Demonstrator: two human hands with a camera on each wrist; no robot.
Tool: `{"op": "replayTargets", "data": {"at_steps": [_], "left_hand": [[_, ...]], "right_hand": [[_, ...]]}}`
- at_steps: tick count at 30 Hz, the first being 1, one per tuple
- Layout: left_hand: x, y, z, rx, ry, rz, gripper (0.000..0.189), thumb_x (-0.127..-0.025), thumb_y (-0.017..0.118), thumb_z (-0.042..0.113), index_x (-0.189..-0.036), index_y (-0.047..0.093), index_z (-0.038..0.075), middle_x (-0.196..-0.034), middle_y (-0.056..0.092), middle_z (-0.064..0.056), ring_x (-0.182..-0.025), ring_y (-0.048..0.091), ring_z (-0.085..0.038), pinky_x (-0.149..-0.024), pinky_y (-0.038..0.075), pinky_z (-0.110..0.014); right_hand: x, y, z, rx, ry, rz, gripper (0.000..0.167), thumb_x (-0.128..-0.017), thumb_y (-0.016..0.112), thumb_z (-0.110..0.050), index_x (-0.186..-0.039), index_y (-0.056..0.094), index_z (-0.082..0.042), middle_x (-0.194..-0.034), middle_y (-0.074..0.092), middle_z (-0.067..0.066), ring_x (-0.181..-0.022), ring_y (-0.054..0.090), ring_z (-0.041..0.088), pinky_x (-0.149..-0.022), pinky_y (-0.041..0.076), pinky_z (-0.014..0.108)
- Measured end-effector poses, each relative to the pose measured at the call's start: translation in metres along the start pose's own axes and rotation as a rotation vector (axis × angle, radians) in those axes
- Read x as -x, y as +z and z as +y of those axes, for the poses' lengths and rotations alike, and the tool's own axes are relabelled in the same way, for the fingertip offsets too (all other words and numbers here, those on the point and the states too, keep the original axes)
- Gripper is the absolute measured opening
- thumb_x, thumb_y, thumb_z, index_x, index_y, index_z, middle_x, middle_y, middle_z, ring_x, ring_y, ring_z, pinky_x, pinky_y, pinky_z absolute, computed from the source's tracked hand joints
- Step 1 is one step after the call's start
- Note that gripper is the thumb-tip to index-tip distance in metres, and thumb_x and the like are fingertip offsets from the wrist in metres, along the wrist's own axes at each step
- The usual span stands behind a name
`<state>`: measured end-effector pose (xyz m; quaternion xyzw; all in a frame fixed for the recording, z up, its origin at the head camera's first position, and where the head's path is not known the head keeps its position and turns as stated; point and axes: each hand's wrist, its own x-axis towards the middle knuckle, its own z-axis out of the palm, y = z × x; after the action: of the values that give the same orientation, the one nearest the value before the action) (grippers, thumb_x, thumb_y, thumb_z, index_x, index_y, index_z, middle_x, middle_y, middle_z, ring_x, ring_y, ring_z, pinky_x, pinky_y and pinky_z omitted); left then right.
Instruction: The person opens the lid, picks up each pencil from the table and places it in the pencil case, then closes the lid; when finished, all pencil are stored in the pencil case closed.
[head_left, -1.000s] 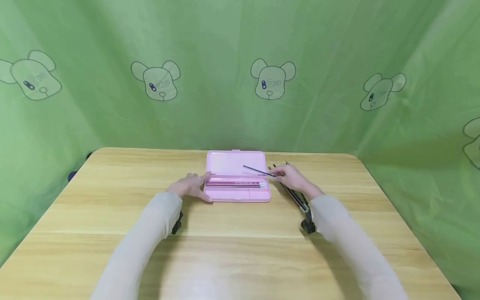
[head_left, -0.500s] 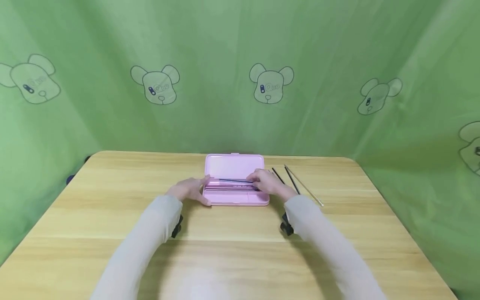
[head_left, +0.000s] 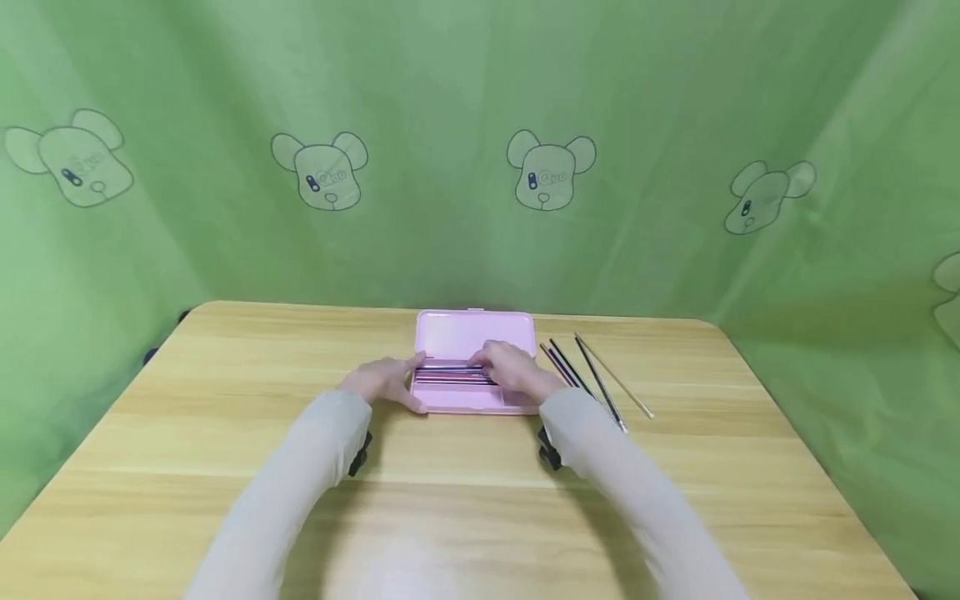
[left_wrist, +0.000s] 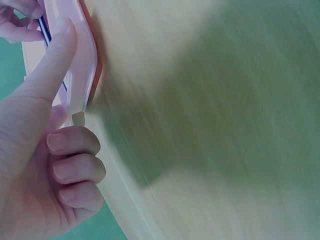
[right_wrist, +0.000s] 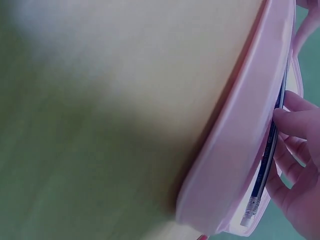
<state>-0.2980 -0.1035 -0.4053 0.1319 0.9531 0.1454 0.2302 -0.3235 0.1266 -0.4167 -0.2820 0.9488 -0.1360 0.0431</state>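
An open pink pencil case [head_left: 453,332] lies near the table's far edge, its lid tipped back. My left hand [head_left: 382,381] holds the case's left end, thumb over the front rim and index finger toward the hinge. The left wrist view shows the other fingers curled beside the case. Over the case's tray, my right hand [head_left: 513,369] pinches a dark pencil [right_wrist: 266,162] between thumb and fingers. That pencil has a metal band and a pale eraser at its near end. Several pencils [head_left: 453,382] lie lengthwise in the tray, their right ends hidden behind my right hand.
Right of the case, several dark pencils [head_left: 597,377] lie slanted on the wooden table [head_left: 465,517]. A light wood-coloured pencil [head_left: 618,379] lies beside them. A green curtain [head_left: 431,242] hangs behind the table's far edge.
My right hand has brought a dark pencil from the loose pencils at the right leftward into the case and down over the tray. My left hand has stayed on the case's left end.
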Motion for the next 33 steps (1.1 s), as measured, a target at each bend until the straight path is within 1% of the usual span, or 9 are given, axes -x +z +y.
{"op": "replayTargets", "data": {"at_steps": [2, 5, 9, 18, 21, 24, 27, 33], "left_hand": [[0.0, -0.001, 0.0, 0.0, 0.009, 0.006, 0.106, -0.066, 0.074, 0.052, -0.147, 0.012, 0.025, -0.143, 0.031, -0.023, -0.129, 0.033, -0.038, -0.104, 0.031, -0.05], [0.001, -0.001, 0.0, -0.009, 0.021, 0.014, 0.106, -0.066, 0.074, 0.052, -0.147, 0.012, 0.023, -0.142, 0.033, -0.023, -0.128, 0.035, -0.037, -0.104, 0.032, -0.049], [0.0, -0.002, 0.0, -0.014, 0.027, 0.026, 0.105, -0.067, 0.074, 0.051, -0.147, 0.014, 0.022, -0.141, 0.035, -0.023, -0.127, 0.036, -0.037, -0.103, 0.033, -0.049], [-0.002, -0.002, 0.002, -0.007, 0.027, 0.012, 0.105, -0.067, 0.074, 0.05, -0.147, 0.014, 0.022, -0.141, 0.035, -0.022, -0.128, 0.036, -0.036, -0.104, 0.032, -0.049], [-0.002, -0.002, 0.002, 0.0, 0.021, 0.007, 0.105, -0.066, 0.075, 0.05, -0.147, 0.014, 0.022, -0.142, 0.034, -0.022, -0.128, 0.035, -0.037, -0.104, 0.032, -0.05], [-0.002, -0.002, 0.003, 0.011, 0.017, 0.003, 0.105, -0.066, 0.075, 0.05, -0.147, 0.013, 0.023, -0.144, 0.031, -0.02, -0.129, 0.033, -0.037, -0.104, 0.03, -0.05], [-0.002, -0.002, 0.003, 0.015, 0.019, -0.003, 0.106, -0.066, 0.075, 0.049, -0.147, 0.012, 0.023, -0.144, 0.03, -0.019, -0.13, 0.032, -0.036, -0.105, 0.029, -0.05], [0.0, -0.002, 0.001, 0.002, 0.013, -0.011, 0.105, -0.068, 0.074, 0.049, -0.148, 0.01, 0.023, -0.144, 0.03, -0.02, -0.13, 0.032, -0.035, -0.106, 0.029, -0.049]], "right_hand": [[-0.003, 0.0, -0.001, 0.01, 0.015, -0.008, 0.032, -0.085, 0.054, 0.001, -0.11, 0.068, -0.014, -0.095, 0.061, 0.004, -0.094, 0.058, 0.023, -0.087, 0.047, 0.039], [-0.004, 0.002, -0.001, 0.035, 0.011, -0.021, 0.032, -0.087, 0.054, -0.001, -0.112, 0.067, -0.015, -0.095, 0.061, 0.004, -0.094, 0.058, 0.022, -0.086, 0.048, 0.038], [-0.004, 0.003, 0.002, 0.062, -0.024, -0.009, 0.031, -0.087, 0.055, -0.002, -0.113, 0.066, -0.014, -0.094, 0.06, 0.004, -0.092, 0.057, 0.023, -0.084, 0.048, 0.037], [-0.004, 0.004, 0.007, 0.077, -0.093, 0.006, 0.033, -0.085, 0.055, 0.001, -0.112, 0.066, -0.013, -0.092, 0.06, 0.003, -0.092, 0.058, 0.022, -0.082, 0.049, 0.035], [-0.002, 0.005, 0.007, 0.081, -0.098, 0.003, 0.033, -0.085, 0.055, 0.0, -0.113, 0.066, -0.014, -0.091, 0.059, 0.003, -0.092, 0.057, 0.022, -0.081, 0.05, 0.035], [-0.002, 0.004, 0.008, 0.058, -0.08, -0.001, 0.035, -0.084, 0.055, 0.003, -0.114, 0.066, -0.013, -0.092, 0.059, 0.003, -0.091, 0.057, 0.021, -0.082, 0.049, 0.035], [-0.001, 0.004, 0.008, 0.009, -0.075, -0.01, 0.035, -0.084, 0.055, 0.004, -0.114, 0.065, -0.01, -0.092, 0.06, 0.004, -0.091, 0.058, 0.022, -0.083, 0.049, 0.035], [0.0, 0.002, 0.012, -0.077, -0.113, 0.012, 0.027, -0.085, 0.056, 0.002, -0.111, 0.065, -0.003, -0.095, 0.062, 0.009, -0.094, 0.059, 0.024, -0.089, 0.048, 0.035]]}}
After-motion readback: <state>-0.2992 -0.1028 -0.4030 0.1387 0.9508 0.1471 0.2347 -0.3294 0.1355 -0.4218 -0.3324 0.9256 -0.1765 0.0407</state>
